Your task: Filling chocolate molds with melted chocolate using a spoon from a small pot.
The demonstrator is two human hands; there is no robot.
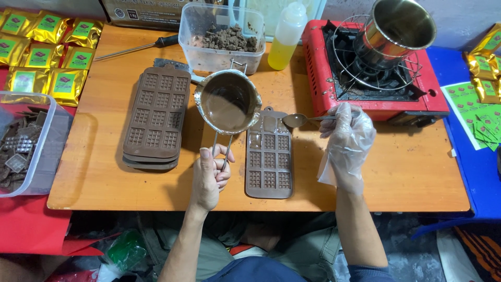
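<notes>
Left hand [210, 180] grips pan [228, 102] of glossy melted chocolate; gloved right hand [347, 138] pinches coated spoon [297, 120].

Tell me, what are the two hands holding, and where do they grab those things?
The left hand grips the small pot of melted chocolate by its wire handle. The gloved right hand holds a spoon by the end of its handle.
</notes>
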